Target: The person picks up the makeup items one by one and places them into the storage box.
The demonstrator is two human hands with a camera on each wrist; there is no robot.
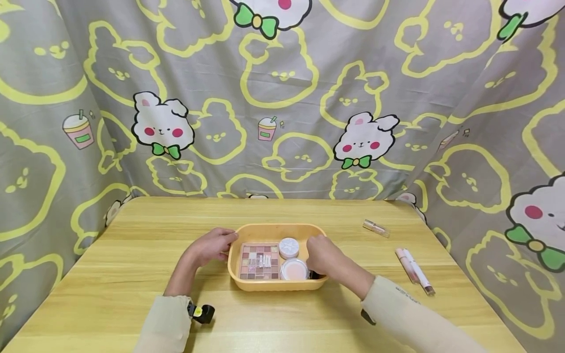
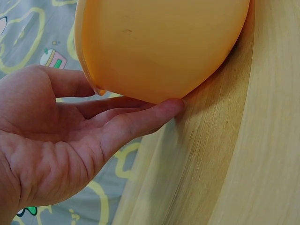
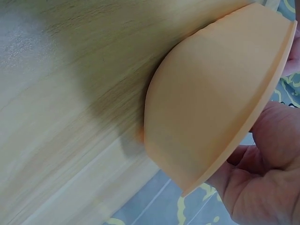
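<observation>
- Orange plastic tray (image 1: pixel 277 229) is sitting mid-table (image 1: pixel 132 255), with a left hand (image 1: pixel 215 245) at its nine o'clock end, fingers (image 2: pixel 140 119) lying nearly straight against the wall, seemingly bracing it.
- Opposite, at three o'clock, the right hand (image 1: pixel 323 256) is curling over the rim, fingers inside, probably gripping.
- Inside are lying an eyeshadow palette (image 1: pixel 259 262) and two round compacts (image 1: pixel 289 247).
- Cosmetic tubes (image 1: pixel 415 264) are waiting out toward three o'clock.
</observation>
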